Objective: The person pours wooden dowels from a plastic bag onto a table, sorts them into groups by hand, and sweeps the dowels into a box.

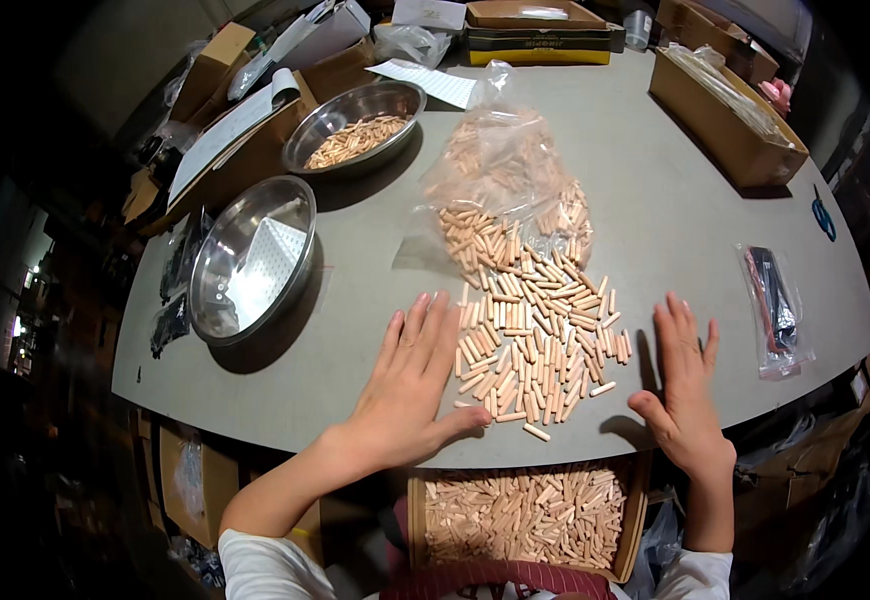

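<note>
Left hand (405,390) and right hand (685,400) spread open, holding nothing; loose wooden pegs (547,374) could roll off counter (635,210) edge if nudged.

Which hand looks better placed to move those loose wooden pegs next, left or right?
Probably the left hand: it lies along the left edge of the loose wooden pegs, its thumb reaching toward the nearest ones. The right hand sits apart, with a visible gap between.
</note>
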Demonstrator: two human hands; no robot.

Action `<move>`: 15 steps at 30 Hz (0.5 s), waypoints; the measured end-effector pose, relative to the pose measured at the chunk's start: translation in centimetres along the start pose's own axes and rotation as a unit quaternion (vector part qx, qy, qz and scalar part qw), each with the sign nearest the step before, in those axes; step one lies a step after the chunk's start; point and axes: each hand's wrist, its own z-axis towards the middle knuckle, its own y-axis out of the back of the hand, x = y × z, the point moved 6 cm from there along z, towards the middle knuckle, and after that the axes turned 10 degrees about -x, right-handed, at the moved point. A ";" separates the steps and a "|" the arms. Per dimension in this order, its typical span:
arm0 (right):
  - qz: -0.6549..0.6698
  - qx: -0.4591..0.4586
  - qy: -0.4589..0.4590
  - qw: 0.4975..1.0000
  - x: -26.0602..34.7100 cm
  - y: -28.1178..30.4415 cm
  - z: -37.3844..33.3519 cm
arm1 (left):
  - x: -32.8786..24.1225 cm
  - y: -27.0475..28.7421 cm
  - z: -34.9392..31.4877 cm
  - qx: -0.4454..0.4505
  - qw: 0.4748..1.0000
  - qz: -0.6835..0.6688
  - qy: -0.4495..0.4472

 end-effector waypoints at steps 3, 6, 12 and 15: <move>0.004 -0.001 -0.029 1.000 -1.2 1.2 -2.0 | -0.4 0.7 -0.8 0.003 1.000 0.012 -0.014; -0.006 -0.050 -0.044 0.998 -1.8 1.7 -2.9 | -0.1 0.9 -1.7 0.026 1.000 0.012 0.002; -0.043 -0.071 -0.018 0.996 -0.7 0.5 -2.5 | -0.2 0.3 -3.0 0.051 0.998 0.029 0.010; -0.034 -0.086 -0.023 0.995 -0.8 0.5 -2.5 | 0.2 0.3 -3.4 0.027 0.998 0.059 -0.002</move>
